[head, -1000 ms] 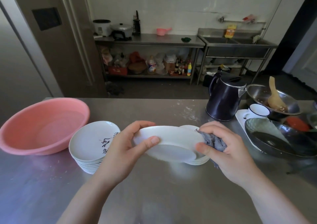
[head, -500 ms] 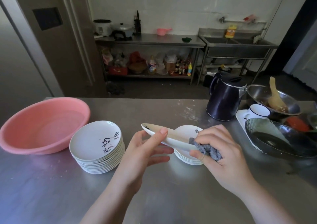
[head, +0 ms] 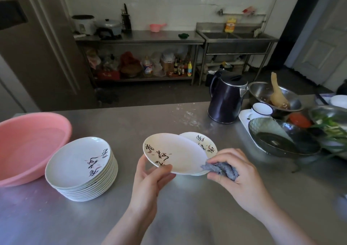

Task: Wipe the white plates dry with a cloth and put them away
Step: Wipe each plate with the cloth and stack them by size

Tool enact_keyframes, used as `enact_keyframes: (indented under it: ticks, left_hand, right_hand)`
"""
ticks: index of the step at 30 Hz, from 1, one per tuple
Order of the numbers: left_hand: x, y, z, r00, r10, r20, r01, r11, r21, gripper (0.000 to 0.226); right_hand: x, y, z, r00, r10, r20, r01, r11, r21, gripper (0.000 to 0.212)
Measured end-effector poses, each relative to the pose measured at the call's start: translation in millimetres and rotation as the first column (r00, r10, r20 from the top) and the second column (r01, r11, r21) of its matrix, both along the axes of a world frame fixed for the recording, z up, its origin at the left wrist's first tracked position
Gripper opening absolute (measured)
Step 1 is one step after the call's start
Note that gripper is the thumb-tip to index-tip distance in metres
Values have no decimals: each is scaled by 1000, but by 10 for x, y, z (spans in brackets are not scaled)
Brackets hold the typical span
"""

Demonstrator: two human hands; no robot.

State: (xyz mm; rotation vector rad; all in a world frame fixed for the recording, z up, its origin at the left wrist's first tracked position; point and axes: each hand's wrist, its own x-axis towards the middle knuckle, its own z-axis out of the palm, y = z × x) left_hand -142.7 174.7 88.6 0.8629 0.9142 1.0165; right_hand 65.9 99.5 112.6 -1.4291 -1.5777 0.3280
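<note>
Now hold the white, ink-lettered plate steady above the steel counter, left hand pinching its near rim; sweep the crumpled grey cloth, clutched in right hand, across the face.

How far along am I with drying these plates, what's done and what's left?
Hard to say which pile is dried. A tall stack of plates sits beside the pink basin; a short stack lies behind the plate in hand. In hand: your left hand pinches one plate face-up, while your right hand holds the grey cloth at its rim. Left: finishing this plate, any undried ones, and putting them all away.
</note>
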Motion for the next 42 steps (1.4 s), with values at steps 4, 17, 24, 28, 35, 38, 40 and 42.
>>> enact_keyframes:
  ticks: [4, 17, 24, 28, 35, 38, 40, 42]
  left_hand:
    - [248, 107, -374, 999, -50, 0, 50, 995, -91, 69]
    - [843, 318, -855, 996, -80, 28, 84, 979, -184, 74]
    - [830, 434, -963, 933, -151, -325, 127, 987, -96, 64]
    - [859, 516, -987, 852, -87, -517, 72, 996, -48, 53]
    - [881, 588, -1080, 786, 6, -618, 16, 999, 29, 67]
    - [879, 604, -1109, 783, 7, -622, 19, 999, 35, 78]
    - [889, 610, -1103, 779, -1, -627, 32, 999, 38, 77]
    - [885, 615, -1090, 778, -9, -629, 38, 999, 32, 79]
  right_hand:
    - [175, -15, -197, 994, -108, -19, 106, 993, -57, 19]
    - [662, 182, -521, 967, -235, -101, 225, 969, -106, 16]
    - [728, 180, -645, 963, -230, -139, 214, 969, -121, 22]
    - [724, 152, -669, 961, -217, -172, 195, 972, -134, 21]
    - [721, 122, -688, 962, -203, -181, 173, 970, -170, 25]
    - [698, 113, -679, 964, -195, -180, 166, 972, -165, 24]
    - [685, 112, -675, 964, -186, -190, 155, 974, -165, 23]
    - [666, 109, -664, 965, -179, -194, 148, 975, -168, 23]
